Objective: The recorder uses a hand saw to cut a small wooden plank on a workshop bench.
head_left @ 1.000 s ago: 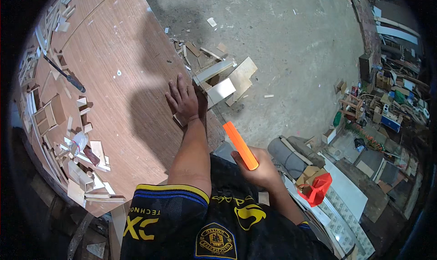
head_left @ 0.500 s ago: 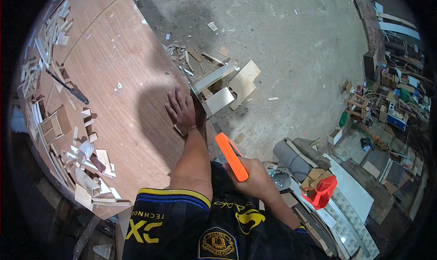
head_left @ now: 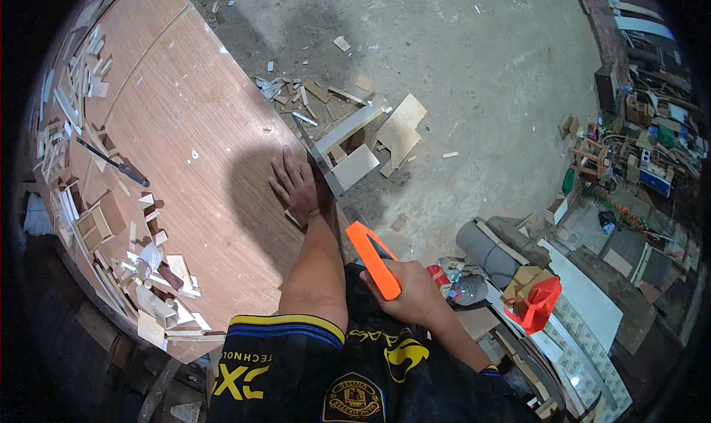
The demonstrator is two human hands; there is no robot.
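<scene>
My left hand (head_left: 298, 190) lies flat with fingers spread on the reddish-brown wooden tabletop (head_left: 200, 104), close to its right edge. A small light piece of wood (head_left: 294, 218) shows beside its wrist. In front of my body, my right hand (head_left: 409, 293) is wrapped round the orange handle of a handsaw (head_left: 374, 260). The saw's thin grey blade runs up and left from the handle along the tabletop edge. I cannot tell whether its teeth touch any wood.
Wood offcuts (head_left: 148, 304) and a black-handled tool (head_left: 126, 170) lie along the table's left side. Scrap boards (head_left: 402, 130) litter the concrete floor beyond the right edge. At lower right are a grey roll (head_left: 489, 252), a red bag (head_left: 537, 304) and leaning panels (head_left: 585, 290).
My right hand and the saw handle have shifted slightly left and downward in the view. The left hand stays flat in place. The view itself has turned a little.
</scene>
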